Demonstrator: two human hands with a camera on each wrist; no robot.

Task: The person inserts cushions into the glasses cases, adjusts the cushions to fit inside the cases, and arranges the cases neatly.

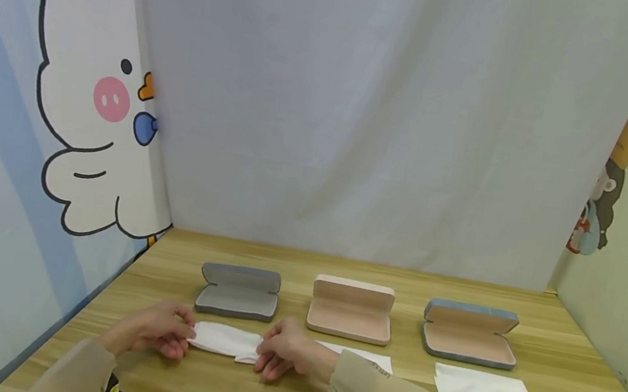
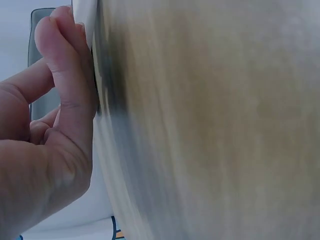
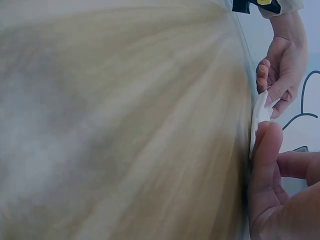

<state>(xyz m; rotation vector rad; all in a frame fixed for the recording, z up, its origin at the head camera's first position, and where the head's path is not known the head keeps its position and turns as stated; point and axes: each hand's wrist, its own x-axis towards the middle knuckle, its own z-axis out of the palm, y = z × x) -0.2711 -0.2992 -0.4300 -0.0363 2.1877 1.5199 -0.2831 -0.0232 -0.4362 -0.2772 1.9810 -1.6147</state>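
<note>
A folded white cloth (image 1: 220, 339) lies on the table in front of the grey glasses case (image 1: 237, 302). Its left end is pinched between the thumb and fingers of my left hand (image 1: 162, 328); the left wrist view shows that hand (image 2: 65, 100) with fingertips together at the cloth's edge (image 2: 86, 17). My right hand (image 1: 288, 349) pinches the right end, its thumb and fingers seen close up in the right wrist view. A second white cloth (image 1: 382, 360) is partly hidden behind the right hand and forearm.
A pink glasses case (image 1: 349, 320) and a blue one (image 1: 470, 344) stand with lids raised to the right of the grey case. Another folded white cloth (image 1: 482, 387) lies before the blue case. A grey curtain (image 1: 358, 129) hangs at the wooden table's (image 1: 194, 385) back edge.
</note>
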